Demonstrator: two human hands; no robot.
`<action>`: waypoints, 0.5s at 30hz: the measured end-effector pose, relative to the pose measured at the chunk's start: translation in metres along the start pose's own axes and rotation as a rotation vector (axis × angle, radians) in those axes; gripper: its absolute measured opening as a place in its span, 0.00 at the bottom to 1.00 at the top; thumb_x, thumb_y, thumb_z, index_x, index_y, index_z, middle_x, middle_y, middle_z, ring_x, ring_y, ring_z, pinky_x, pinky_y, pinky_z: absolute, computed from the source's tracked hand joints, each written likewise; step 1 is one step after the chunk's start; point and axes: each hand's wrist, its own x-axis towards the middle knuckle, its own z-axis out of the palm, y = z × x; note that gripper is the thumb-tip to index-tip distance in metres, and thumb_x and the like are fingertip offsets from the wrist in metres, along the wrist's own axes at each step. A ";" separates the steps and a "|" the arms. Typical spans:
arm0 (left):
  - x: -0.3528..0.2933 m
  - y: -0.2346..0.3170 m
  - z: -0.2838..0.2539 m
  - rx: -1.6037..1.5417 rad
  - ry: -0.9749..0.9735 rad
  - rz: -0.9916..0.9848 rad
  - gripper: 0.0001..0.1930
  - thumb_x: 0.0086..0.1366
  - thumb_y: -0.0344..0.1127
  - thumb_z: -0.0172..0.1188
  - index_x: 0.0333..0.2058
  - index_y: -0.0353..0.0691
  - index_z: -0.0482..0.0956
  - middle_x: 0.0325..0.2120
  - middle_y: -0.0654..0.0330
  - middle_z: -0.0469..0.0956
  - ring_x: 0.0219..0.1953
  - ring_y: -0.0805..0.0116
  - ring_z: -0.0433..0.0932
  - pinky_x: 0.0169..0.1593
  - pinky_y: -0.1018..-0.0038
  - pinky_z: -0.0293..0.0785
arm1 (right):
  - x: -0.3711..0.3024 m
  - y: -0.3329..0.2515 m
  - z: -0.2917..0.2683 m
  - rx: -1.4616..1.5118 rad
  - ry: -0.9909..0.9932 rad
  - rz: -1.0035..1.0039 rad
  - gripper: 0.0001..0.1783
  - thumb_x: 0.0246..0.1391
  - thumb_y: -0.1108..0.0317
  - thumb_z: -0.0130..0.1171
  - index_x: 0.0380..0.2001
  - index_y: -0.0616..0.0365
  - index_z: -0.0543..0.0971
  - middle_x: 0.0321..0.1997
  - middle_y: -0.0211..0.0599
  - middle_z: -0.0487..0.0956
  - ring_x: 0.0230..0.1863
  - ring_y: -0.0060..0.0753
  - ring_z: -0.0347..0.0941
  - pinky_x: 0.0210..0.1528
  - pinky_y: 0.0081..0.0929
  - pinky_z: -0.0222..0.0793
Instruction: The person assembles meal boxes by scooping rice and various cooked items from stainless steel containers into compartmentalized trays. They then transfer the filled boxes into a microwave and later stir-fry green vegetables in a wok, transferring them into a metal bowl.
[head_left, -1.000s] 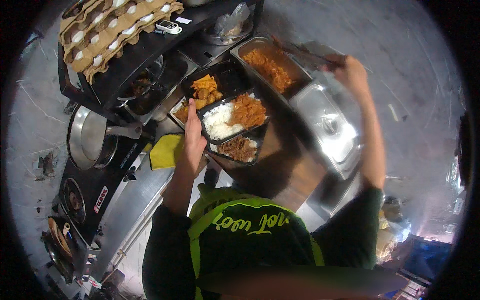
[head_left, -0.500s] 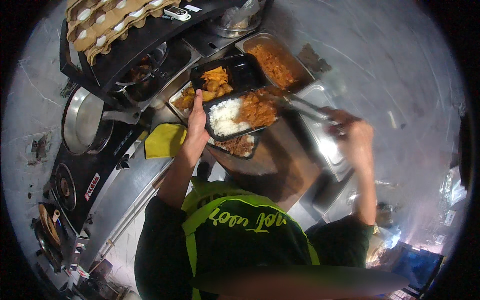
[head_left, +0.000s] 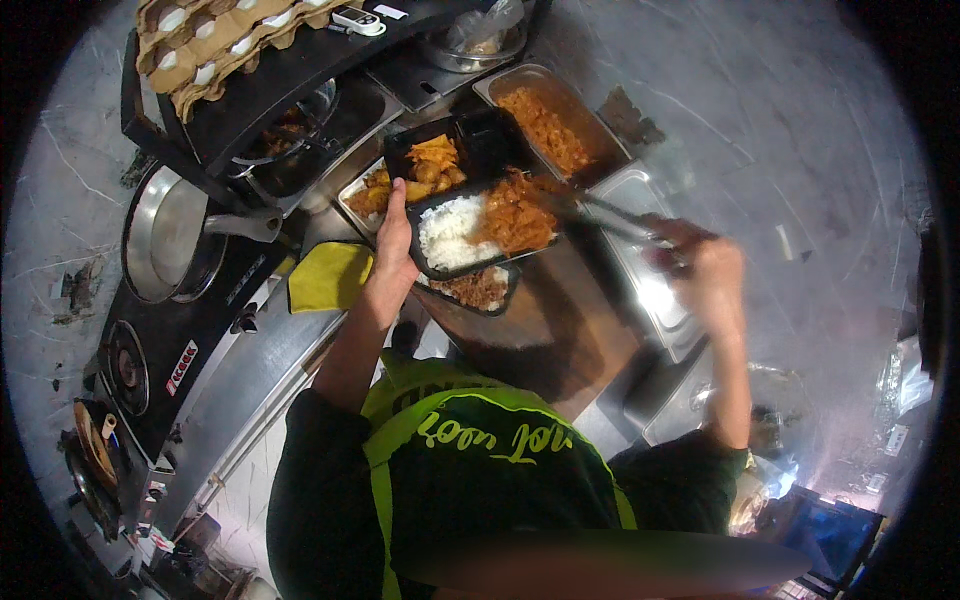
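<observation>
My left hand [head_left: 397, 240] grips the left side of a black compartment food container [head_left: 489, 147], thumb over the rim. White rice [head_left: 452, 234] and orange-brown shredded food [head_left: 518, 215] fill its near part. Yellow strips and browned chunks [head_left: 435, 165] lie in a far compartment, beside a bare one. In my right hand [head_left: 716, 280], closed and smeared by motion, are dark tongs [head_left: 625, 218]; their tips reach the container's right side by the shredded food. Partly hidden under the container is another one with rice and brown minced food [head_left: 480, 288].
A steel pan of orange food [head_left: 545, 125] stands beyond, with a steel lid [head_left: 640, 260] to its right. At left are a frying pan [head_left: 165, 235] on a black stove and a yellow cloth [head_left: 330, 277]. Egg trays [head_left: 205, 50] sit on a black shelf.
The shredded food looks slightly shifted and heaped toward the far edge. Both hands stay in nearly the same place; the view has shifted a little.
</observation>
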 end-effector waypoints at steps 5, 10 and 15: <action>-0.009 0.003 0.012 -0.001 -0.031 0.049 0.27 0.63 0.55 0.49 0.50 0.38 0.67 0.41 0.57 0.76 0.40 0.66 0.78 0.43 0.70 0.75 | -0.005 0.001 -0.011 -0.023 0.060 -0.010 0.14 0.42 0.68 0.62 0.37 0.47 0.81 0.35 0.33 0.81 0.30 0.35 0.77 0.30 0.30 0.71; -0.015 0.006 0.024 0.069 0.002 0.057 0.28 0.63 0.56 0.48 0.50 0.37 0.68 0.40 0.58 0.77 0.37 0.66 0.78 0.43 0.70 0.75 | 0.000 -0.009 0.007 -0.083 0.117 -0.117 0.15 0.40 0.70 0.62 0.36 0.47 0.81 0.34 0.31 0.81 0.30 0.34 0.77 0.29 0.30 0.71; -0.017 0.007 0.023 0.097 -0.015 0.052 0.29 0.63 0.58 0.48 0.49 0.37 0.68 0.39 0.57 0.77 0.37 0.66 0.78 0.43 0.70 0.75 | -0.004 -0.006 0.011 -0.084 0.091 -0.099 0.16 0.40 0.70 0.61 0.38 0.47 0.81 0.34 0.32 0.80 0.30 0.36 0.76 0.31 0.31 0.71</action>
